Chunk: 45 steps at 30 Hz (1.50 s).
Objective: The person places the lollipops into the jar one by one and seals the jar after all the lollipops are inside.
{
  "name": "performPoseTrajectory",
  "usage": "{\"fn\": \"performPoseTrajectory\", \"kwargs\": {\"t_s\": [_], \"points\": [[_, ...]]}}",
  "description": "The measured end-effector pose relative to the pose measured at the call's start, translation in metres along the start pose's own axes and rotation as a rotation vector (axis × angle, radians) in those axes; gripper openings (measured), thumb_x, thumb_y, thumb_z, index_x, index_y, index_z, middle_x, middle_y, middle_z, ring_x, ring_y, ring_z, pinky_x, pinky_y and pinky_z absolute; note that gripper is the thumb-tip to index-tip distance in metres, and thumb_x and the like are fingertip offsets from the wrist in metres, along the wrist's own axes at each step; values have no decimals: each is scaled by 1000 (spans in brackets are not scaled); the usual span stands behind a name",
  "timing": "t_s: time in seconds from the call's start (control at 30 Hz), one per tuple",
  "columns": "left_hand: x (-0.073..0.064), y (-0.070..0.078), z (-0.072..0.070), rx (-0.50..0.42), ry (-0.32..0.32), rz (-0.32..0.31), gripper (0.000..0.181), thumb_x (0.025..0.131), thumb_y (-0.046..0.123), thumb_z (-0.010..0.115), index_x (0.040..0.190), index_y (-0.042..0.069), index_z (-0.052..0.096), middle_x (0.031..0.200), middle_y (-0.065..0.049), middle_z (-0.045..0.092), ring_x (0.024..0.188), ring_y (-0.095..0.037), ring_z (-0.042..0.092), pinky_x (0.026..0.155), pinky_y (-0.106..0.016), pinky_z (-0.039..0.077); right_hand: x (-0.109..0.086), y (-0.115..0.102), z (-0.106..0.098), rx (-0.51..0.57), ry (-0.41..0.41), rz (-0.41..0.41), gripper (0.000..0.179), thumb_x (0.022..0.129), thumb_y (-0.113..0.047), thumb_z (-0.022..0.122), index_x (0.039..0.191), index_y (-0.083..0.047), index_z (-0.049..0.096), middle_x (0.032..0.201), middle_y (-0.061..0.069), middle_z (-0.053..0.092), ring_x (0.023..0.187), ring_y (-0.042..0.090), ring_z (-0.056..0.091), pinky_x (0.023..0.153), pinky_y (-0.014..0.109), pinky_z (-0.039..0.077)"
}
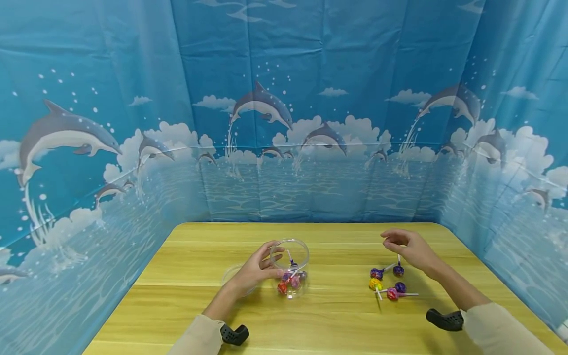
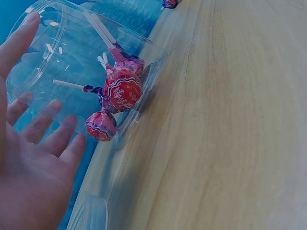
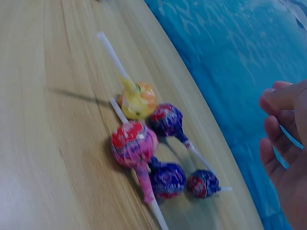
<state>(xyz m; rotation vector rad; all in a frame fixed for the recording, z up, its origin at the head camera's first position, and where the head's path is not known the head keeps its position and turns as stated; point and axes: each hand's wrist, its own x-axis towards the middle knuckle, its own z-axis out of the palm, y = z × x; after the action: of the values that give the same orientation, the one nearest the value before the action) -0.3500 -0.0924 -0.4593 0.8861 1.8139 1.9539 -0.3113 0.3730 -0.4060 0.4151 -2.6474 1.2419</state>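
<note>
My left hand (image 1: 257,271) holds the left side of a clear plastic jar (image 1: 289,295), its thumb in front and fingers behind. Several wrapped lollipops (image 2: 124,91), red, pink and purple, lie in the bottom of the jar, sticks pointing up at angles. Above the wood, my right hand (image 1: 410,249) hovers with loosely bent fingers and nothing between them. Close by it lies a loose group of lollipops: a yellow one (image 3: 137,100), a pink and red one (image 3: 134,143) and several purple ones (image 3: 168,179).
Partly covered by the left hand and forearm, a clear round lid (image 1: 228,276) lies on the wooden table (image 1: 328,315). A blue dolphin-print curtain (image 1: 284,187) stands along the back and both sides of the table.
</note>
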Motion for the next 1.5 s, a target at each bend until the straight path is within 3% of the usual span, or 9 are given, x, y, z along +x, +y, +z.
{"fn": "performPoseTrajectory", "kwargs": {"t_s": [0.53,0.93,1.2,1.5], "points": [[0,-2,-1,-12,-7,2,82,97,13,76,163,11,27,163,-28,26,152,-45,22,105,-42,49,-10,52,-5,-33,1,110,32,105,4,50,135,10,59,130,31,61,121,51,53,92,57,53],[1,-3,0,-4,-7,15,83,97,13,76,162,10,26,162,-29,25,151,-46,21,107,-42,48,-14,68,3,-130,-21,147,33,101,7,49,129,6,66,133,34,58,125,57,50,88,59,52],[0,-1,0,-9,-1,7,82,98,11,75,163,10,26,162,-27,28,152,-46,20,107,-43,47,-16,77,3,-196,-49,88,25,103,7,54,123,10,67,119,27,68,113,51,61,93,64,49],[0,-2,0,-14,7,9,82,97,11,75,163,10,26,162,-28,27,151,-46,21,107,-43,48,-17,87,-5,-293,-50,40,10,99,-1,65,101,-2,75,99,9,71,92,30,66,79,49,55]]}}
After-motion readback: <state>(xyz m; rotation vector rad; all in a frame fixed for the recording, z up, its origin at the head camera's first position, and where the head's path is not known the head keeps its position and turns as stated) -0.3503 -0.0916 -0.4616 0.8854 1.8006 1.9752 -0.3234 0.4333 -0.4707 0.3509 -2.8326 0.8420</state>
